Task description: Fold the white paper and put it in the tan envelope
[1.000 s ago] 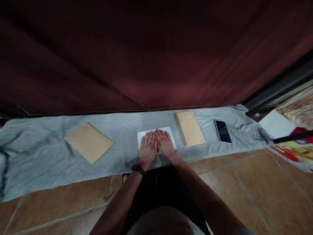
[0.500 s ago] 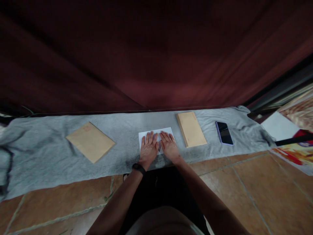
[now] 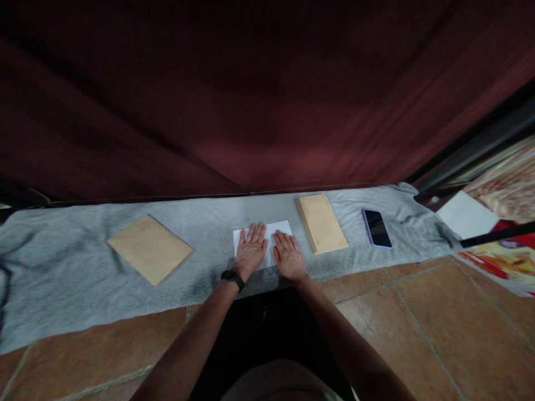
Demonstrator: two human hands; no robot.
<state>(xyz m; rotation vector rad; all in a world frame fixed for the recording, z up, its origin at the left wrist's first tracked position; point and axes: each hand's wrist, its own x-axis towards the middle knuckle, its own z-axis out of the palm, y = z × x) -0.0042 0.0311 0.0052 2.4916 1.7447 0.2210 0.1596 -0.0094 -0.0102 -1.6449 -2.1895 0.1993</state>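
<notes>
A white sheet of paper [image 3: 276,226] lies on the grey cloth [image 3: 217,223] in front of me, partly covered by both hands. My left hand [image 3: 251,250] rests flat on its left part, fingers stretched out, with a dark band [image 3: 233,279] on the wrist. Flat on the right part is my right hand [image 3: 288,257], its fingers extended and fairly close together. A strip of the white paper shows between the two thumbs. Neither hand grips anything.
Right of the paper lies a thick stack of brown envelopes [image 3: 322,224], and farther right a phone [image 3: 377,228] in a purple case. Brown envelopes [image 3: 149,249] lie askew on the left. A dark red curtain [image 3: 251,111] hangs behind; tiled floor [image 3: 376,317] lies in front.
My hands have moved apart slightly, so more of the paper shows between them. Both remain flat on the paper. The whole view has shifted a little.
</notes>
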